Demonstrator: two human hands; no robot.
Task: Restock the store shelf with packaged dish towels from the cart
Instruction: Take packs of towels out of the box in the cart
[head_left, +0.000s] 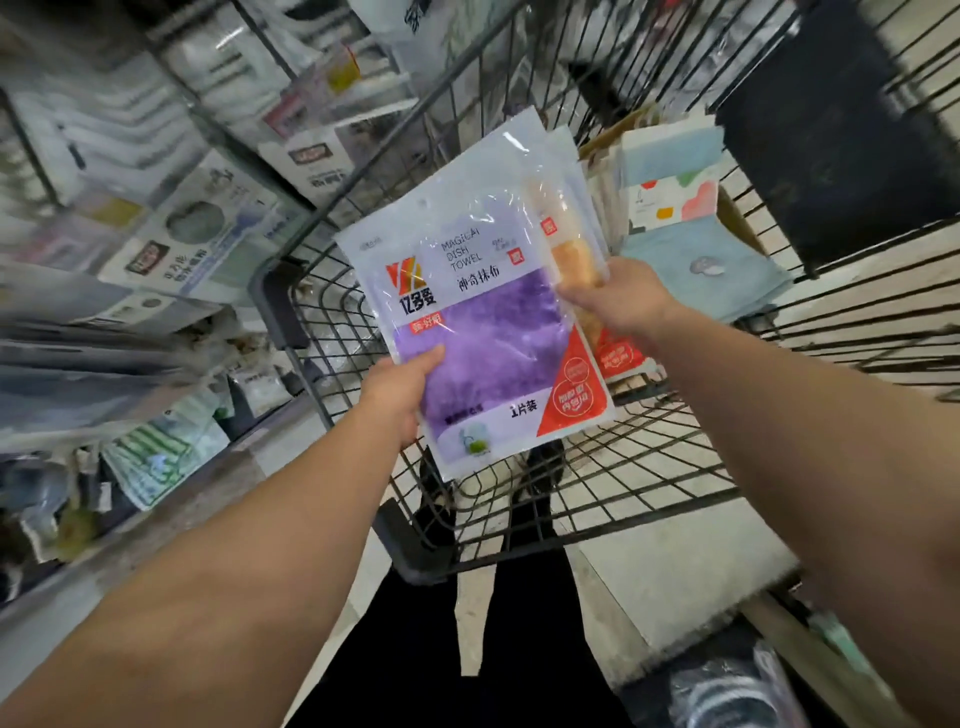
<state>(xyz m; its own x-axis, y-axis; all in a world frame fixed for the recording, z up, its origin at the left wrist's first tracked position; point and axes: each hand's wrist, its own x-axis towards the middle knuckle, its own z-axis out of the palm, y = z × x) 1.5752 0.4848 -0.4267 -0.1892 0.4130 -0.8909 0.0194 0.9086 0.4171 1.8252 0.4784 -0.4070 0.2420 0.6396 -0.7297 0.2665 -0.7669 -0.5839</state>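
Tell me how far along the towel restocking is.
Midway at best. The shelf already holds packets. The left hand and right hand hold a purple towel pack and an orange pack above the cart. Blue towels remain inside.

- I see folded light-blue cloths (701, 270) lying at the far end of the wire basket, one with a small grey motif on it.
- Just behind them I make out a white card with coloured hearts (675, 200), standing upright.
- A black panel (831, 130) fills the top right corner.
- Below me are black trousers (519, 649) over a pale tiled floor (675, 587).
- At bottom right I can see a clear plastic bag (727, 691); its contents are too blurred to tell.
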